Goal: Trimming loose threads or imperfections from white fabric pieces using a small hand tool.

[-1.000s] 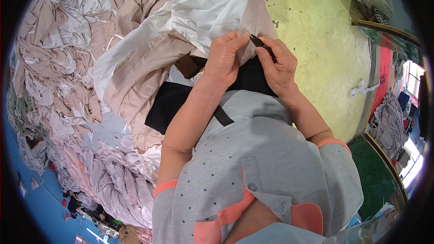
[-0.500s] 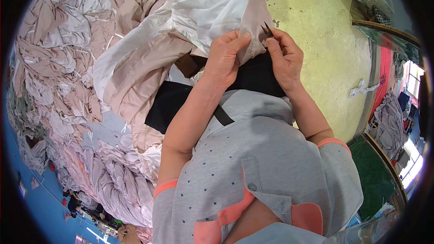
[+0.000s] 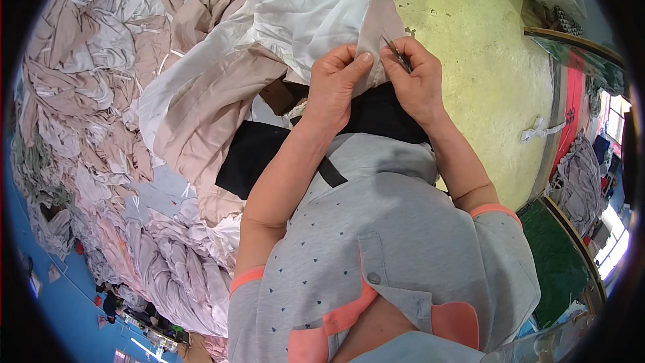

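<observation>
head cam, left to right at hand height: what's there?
Heap of beige and white garments → left hand pinching the beige fabric edge → small snips in the right hand → yellow floor.

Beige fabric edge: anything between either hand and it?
Nothing visible. The left hand pinches the beige fabric edge directly, thumb on the cloth. The right hand holds small thread snips with the tips against the same edge. The black cloth lies below, out of the way.

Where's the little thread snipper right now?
In the head view, upper middle: the small metal snipper is pinched in the right hand, its tip at the beige cloth fold that the left hand holds.
</observation>
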A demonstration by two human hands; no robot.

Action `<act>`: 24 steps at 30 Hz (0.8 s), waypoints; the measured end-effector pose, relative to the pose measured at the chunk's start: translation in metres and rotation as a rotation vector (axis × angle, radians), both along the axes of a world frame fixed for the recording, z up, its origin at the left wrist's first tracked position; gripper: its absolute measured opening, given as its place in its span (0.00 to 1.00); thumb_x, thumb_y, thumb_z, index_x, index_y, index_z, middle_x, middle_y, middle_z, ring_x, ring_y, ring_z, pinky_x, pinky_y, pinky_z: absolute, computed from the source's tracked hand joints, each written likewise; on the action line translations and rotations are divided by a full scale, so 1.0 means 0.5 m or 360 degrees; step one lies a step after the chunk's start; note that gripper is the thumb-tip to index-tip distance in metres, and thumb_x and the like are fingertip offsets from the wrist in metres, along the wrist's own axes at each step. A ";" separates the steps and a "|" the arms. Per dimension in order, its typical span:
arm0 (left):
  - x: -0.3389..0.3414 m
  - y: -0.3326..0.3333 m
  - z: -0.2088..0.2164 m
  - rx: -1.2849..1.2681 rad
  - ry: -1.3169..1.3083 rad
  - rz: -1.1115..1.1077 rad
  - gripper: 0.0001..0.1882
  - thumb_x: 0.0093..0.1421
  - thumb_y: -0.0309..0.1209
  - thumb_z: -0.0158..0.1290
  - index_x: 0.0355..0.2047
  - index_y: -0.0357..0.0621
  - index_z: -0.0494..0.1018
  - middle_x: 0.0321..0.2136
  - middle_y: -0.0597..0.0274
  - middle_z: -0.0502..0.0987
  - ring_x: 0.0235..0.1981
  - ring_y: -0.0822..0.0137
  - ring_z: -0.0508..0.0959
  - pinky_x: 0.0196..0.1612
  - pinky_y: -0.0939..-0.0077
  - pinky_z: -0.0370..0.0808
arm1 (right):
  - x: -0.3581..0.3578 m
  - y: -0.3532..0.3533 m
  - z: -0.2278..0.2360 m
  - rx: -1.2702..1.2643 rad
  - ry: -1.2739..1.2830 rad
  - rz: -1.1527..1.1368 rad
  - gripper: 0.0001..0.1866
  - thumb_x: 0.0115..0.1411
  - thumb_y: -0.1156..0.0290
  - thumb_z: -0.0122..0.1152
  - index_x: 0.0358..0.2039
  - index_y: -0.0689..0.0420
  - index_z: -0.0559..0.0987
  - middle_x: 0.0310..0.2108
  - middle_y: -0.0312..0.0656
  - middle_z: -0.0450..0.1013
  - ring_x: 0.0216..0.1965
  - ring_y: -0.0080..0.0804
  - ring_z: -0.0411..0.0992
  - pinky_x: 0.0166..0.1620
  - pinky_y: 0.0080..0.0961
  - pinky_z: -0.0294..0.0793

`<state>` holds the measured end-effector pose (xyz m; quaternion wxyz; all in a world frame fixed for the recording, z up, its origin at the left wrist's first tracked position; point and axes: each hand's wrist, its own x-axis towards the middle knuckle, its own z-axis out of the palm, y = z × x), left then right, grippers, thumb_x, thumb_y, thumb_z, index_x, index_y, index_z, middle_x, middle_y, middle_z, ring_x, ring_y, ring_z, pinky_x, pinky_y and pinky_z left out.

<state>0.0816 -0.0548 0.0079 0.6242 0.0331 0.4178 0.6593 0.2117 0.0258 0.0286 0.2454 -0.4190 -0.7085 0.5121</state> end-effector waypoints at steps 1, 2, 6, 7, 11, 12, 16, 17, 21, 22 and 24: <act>0.000 0.000 -0.001 0.0003 -0.0026 0.0004 0.07 0.63 0.26 0.56 0.39 0.35 0.77 0.33 0.65 0.80 0.33 0.78 0.77 0.39 0.82 0.74 | 0.002 -0.003 0.000 -0.0006 0.0006 -0.0040 0.05 0.63 0.73 0.62 0.32 0.61 0.77 0.23 0.26 0.70 0.26 0.11 0.63 0.30 0.13 0.65; -0.002 -0.001 -0.001 0.0003 -0.0027 0.0005 0.07 0.63 0.26 0.56 0.39 0.35 0.77 0.33 0.65 0.80 0.33 0.78 0.77 0.39 0.82 0.74 | 0.004 -0.005 -0.001 -0.0013 0.0012 -0.0079 0.06 0.63 0.72 0.61 0.31 0.61 0.77 0.24 0.26 0.69 0.26 0.12 0.63 0.31 0.13 0.65; -0.007 -0.002 0.004 0.0009 -0.0067 -0.0038 0.07 0.63 0.27 0.56 0.39 0.37 0.77 0.33 0.65 0.80 0.34 0.76 0.78 0.40 0.81 0.75 | 0.022 -0.001 -0.002 -0.0050 0.0038 -0.0109 0.06 0.64 0.73 0.61 0.33 0.62 0.77 0.26 0.27 0.71 0.27 0.12 0.64 0.32 0.13 0.65; -0.008 -0.002 0.005 -0.0012 -0.0075 -0.0054 0.07 0.63 0.27 0.56 0.39 0.37 0.77 0.33 0.65 0.80 0.34 0.76 0.78 0.40 0.81 0.75 | 0.022 0.000 0.001 -0.0140 0.0101 -0.0126 0.05 0.63 0.74 0.61 0.33 0.62 0.77 0.27 0.28 0.72 0.28 0.13 0.65 0.32 0.13 0.66; -0.008 -0.004 0.000 0.0017 -0.0090 -0.0037 0.06 0.63 0.26 0.56 0.39 0.37 0.77 0.33 0.65 0.80 0.34 0.77 0.78 0.40 0.81 0.75 | 0.006 0.002 0.010 -0.0168 0.0114 -0.0043 0.05 0.61 0.77 0.63 0.36 0.64 0.79 0.29 0.30 0.74 0.31 0.12 0.67 0.34 0.12 0.67; -0.006 -0.002 0.001 0.0033 -0.0017 -0.0028 0.06 0.63 0.26 0.57 0.39 0.37 0.77 0.33 0.65 0.80 0.34 0.77 0.78 0.40 0.81 0.75 | 0.003 0.003 0.012 -0.0168 0.0119 -0.0044 0.05 0.61 0.77 0.63 0.36 0.64 0.79 0.29 0.30 0.74 0.31 0.12 0.67 0.34 0.12 0.67; -0.003 -0.002 -0.009 0.0071 0.0137 0.0009 0.06 0.63 0.26 0.57 0.39 0.38 0.78 0.33 0.66 0.80 0.34 0.78 0.77 0.40 0.82 0.74 | -0.002 0.011 0.017 -0.0061 0.0026 0.0077 0.05 0.58 0.79 0.64 0.36 0.64 0.79 0.28 0.29 0.73 0.30 0.12 0.67 0.33 0.12 0.67; -0.003 -0.003 -0.011 0.0070 0.0134 0.0008 0.06 0.63 0.26 0.57 0.39 0.38 0.78 0.33 0.66 0.80 0.34 0.78 0.77 0.40 0.82 0.74 | -0.001 0.013 0.017 -0.0006 -0.0052 0.0117 0.04 0.58 0.80 0.64 0.35 0.63 0.79 0.27 0.28 0.73 0.29 0.11 0.67 0.33 0.12 0.67; -0.005 0.000 -0.007 0.0053 0.0099 0.0027 0.05 0.62 0.26 0.57 0.38 0.38 0.78 0.32 0.68 0.79 0.32 0.79 0.75 0.38 0.84 0.72 | -0.002 0.014 0.005 0.0070 -0.0014 0.0111 0.03 0.58 0.79 0.63 0.33 0.63 0.78 0.25 0.27 0.72 0.28 0.11 0.66 0.32 0.12 0.66; -0.005 0.002 -0.004 0.0024 0.0070 0.0041 0.04 0.62 0.25 0.57 0.36 0.38 0.78 0.30 0.70 0.79 0.31 0.81 0.74 0.37 0.85 0.71 | 0.001 0.014 0.005 0.0043 -0.0034 0.0027 0.03 0.59 0.79 0.63 0.33 0.63 0.77 0.26 0.28 0.72 0.29 0.11 0.66 0.32 0.12 0.66; -0.016 0.000 -0.006 0.0001 0.0101 0.0040 0.04 0.62 0.26 0.57 0.36 0.38 0.78 0.29 0.70 0.78 0.30 0.81 0.73 0.36 0.85 0.71 | 0.006 0.022 0.000 0.0031 -0.0050 -0.0060 0.03 0.59 0.78 0.62 0.33 0.63 0.77 0.27 0.28 0.72 0.30 0.11 0.66 0.33 0.11 0.66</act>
